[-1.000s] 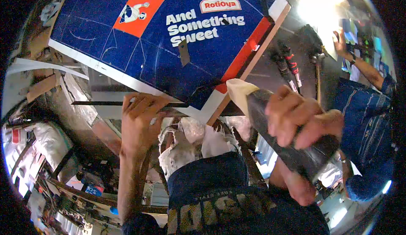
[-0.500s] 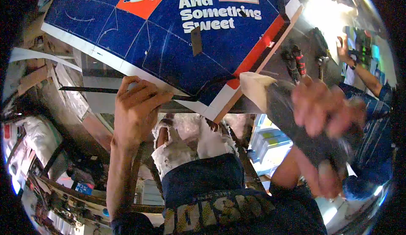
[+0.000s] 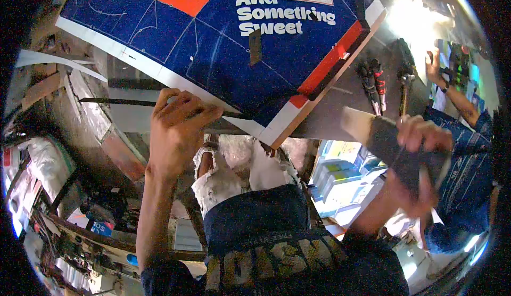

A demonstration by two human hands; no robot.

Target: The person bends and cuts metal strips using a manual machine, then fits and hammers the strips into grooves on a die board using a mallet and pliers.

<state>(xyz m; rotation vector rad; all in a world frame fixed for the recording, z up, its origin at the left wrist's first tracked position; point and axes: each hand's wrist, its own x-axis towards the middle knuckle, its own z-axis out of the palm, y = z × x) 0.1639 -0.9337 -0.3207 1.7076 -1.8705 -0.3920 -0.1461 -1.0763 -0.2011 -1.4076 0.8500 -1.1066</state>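
Note:
A dark blue printed board point(image 3: 213, 56) with white edges fills the top of the view, its near corner pointing towards me. My left hand point(image 3: 181, 123) is closed at its lower left edge, pinching a thin black strip point(image 3: 120, 101) that sticks out to the left. The strip's other end runs along the board's edge to near the corner. Right of the corner, apart from the board, my right hand point(image 3: 423, 141) is wrapped round a dark flat tool point(image 3: 391, 141) with a pale, wood-like end point(image 3: 355, 124). Motion blurs this tool, and its exact kind cannot be made out.
Pliers with red and black handles point(image 3: 380, 85) and a hammer point(image 3: 405, 91) lie on the grey worktop to the right. Another person's arm point(image 3: 460, 96) reaches in at the far right. Stacked papers point(image 3: 338, 179) sit below the worktop's edge.
My right hand has drawn the tool back to the right, away from the board's corner. My left hand keeps its grip on the strip. The whole view has shifted slightly.

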